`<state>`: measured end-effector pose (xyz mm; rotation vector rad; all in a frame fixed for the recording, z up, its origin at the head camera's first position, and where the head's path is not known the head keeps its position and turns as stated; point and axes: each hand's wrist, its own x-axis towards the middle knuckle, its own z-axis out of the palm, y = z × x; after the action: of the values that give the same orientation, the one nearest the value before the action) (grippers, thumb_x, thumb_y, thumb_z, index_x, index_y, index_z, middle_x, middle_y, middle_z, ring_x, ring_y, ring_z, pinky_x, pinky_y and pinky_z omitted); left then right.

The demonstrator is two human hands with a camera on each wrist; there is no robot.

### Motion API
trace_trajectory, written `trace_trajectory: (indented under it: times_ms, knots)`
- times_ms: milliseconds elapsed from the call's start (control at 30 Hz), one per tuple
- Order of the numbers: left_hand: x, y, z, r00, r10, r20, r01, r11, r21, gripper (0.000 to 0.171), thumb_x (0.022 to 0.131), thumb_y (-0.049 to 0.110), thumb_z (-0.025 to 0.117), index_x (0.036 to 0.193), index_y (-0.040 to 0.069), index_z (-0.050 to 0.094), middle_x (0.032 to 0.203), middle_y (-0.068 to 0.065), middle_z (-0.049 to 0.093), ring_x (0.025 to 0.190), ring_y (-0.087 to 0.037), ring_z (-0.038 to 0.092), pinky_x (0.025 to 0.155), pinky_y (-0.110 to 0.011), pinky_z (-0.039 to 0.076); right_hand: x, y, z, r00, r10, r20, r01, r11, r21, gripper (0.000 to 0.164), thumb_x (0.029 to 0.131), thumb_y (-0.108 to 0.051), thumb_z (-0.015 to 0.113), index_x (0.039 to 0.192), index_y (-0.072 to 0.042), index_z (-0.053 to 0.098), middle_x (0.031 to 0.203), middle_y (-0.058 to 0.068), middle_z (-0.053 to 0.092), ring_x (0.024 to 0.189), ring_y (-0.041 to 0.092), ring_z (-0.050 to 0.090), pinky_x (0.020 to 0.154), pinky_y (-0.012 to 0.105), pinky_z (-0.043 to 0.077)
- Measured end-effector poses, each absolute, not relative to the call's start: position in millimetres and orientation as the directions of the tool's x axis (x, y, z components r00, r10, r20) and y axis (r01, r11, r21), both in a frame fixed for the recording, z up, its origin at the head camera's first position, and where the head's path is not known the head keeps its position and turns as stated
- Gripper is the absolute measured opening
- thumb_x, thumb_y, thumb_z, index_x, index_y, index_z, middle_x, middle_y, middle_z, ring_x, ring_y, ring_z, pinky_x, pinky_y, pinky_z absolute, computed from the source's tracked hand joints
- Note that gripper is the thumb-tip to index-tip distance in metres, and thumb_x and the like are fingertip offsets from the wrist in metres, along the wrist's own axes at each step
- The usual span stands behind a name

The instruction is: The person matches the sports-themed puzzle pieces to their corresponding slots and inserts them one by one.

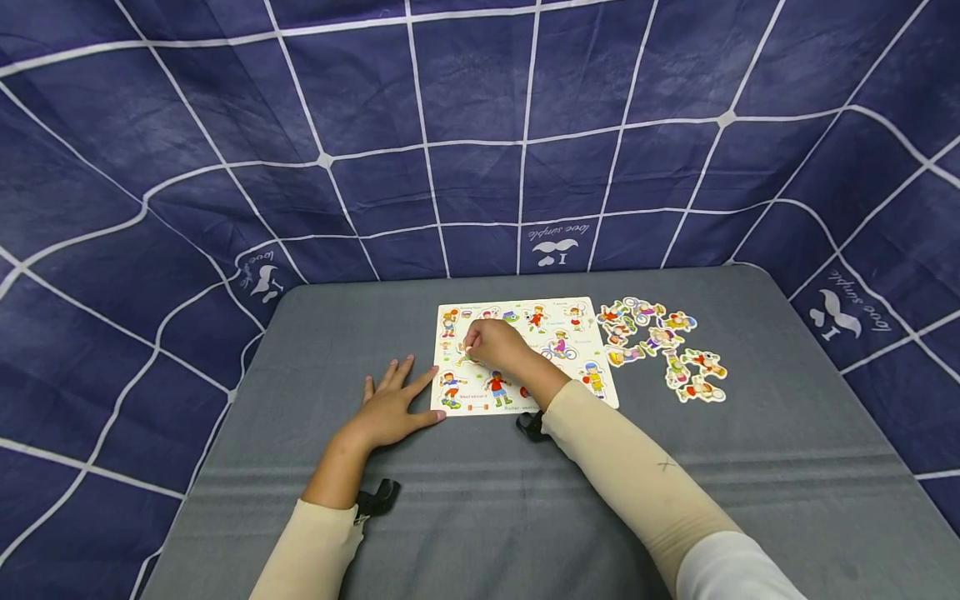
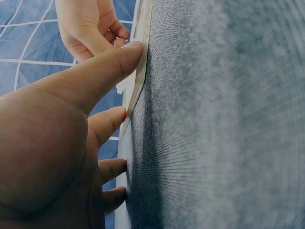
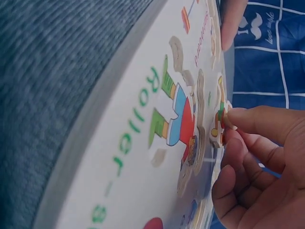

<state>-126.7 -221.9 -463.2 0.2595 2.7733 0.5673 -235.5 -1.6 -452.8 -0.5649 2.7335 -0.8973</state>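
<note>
Thumb and forefinger of the right hand (image 1: 495,343) are pinched narrow on one small figure puzzle piece (image 3: 220,114), the other fingers tucked in below, and here it is at nine o'clock on the puzzle board (image 3: 138,191), though whether it's touching the surface I can't tell! It looks like thin, printed wood: light, I'd judge, stiff, with a smooth painted face that might slide a little under a fingertip. Its slim projecting parts seem the fragile bits, so take it across the body, by the cut edges, just as this pinch roughly does. Over at eight o'clock, the left hand (image 1: 390,410) has its fingers spread wide, holding nothing, thumb and forefinger touching the board's edge; that board should be stiff too, easily nudged, best steadied by its rim. Now the count: two hands, one board, one piece in the pinch, and out at three o'clock, just beside the board, a scatter of loose figure pieces (image 1: 662,338), around nine by my tally, some so close together that I won't swear to it. Figures on the board? The right hand and forearm cover part of it, so no full number there. Further out, one grey cloth (image 1: 337,333) under everything, and at twelve, a navy curtain (image 1: 472,100) with white grid lines.
</note>
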Motion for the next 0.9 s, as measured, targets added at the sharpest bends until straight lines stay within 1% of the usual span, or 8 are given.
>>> trace_trajectory:
  times_ms: [300, 600, 900]
  knots:
    - [-126.0, -222.0, -463.3, -0.942, 0.231, -0.244, 0.117, 0.906, 0.407, 0.082, 0.09, 0.064, 0.064, 0.159, 0.033, 0.033, 0.171, -0.017, 0.01, 0.158, -0.044, 0.001, 0.116, -0.078, -0.002, -237.8, -3.1, -454.8, -0.9, -0.423, -0.11, -0.287, 0.761, -0.581, 0.005, 0.087, -0.012, 0.069, 0.091, -0.013, 0.072, 0.077, -0.003, 0.062, 0.072, 0.012, 0.055, 0.07, 0.025, 0.043]
    - [-126.2, -222.2, -463.9, -0.94, 0.232, -0.249, 0.117, 0.907, 0.404, 0.082, 0.09, 0.064, 0.064, 0.159, 0.033, 0.032, 0.171, -0.017, 0.009, 0.158, -0.044, 0.001, 0.115, -0.078, -0.003, -237.6, -1.8, -456.1, -0.898, -0.424, -0.12, -0.268, 0.743, -0.614, 0.004, 0.089, -0.013, 0.07, 0.091, -0.012, 0.072, 0.077, -0.002, 0.063, 0.072, 0.012, 0.055, 0.071, 0.025, 0.044]
    - [-126.7, -222.6, -465.2, -0.939, 0.235, -0.25, 0.119, 0.907, 0.405, 0.083, 0.09, 0.065, 0.063, 0.16, 0.034, 0.031, 0.171, -0.016, 0.009, 0.158, -0.043, 0.0, 0.116, -0.078, -0.004, -236.1, -1.1, -461.2, -0.908, -0.402, -0.118, -0.242, 0.733, -0.635, 0.003, 0.089, -0.014, 0.071, 0.093, -0.015, 0.071, 0.081, -0.002, 0.064, 0.074, 0.012, 0.056, 0.073, 0.025, 0.044]
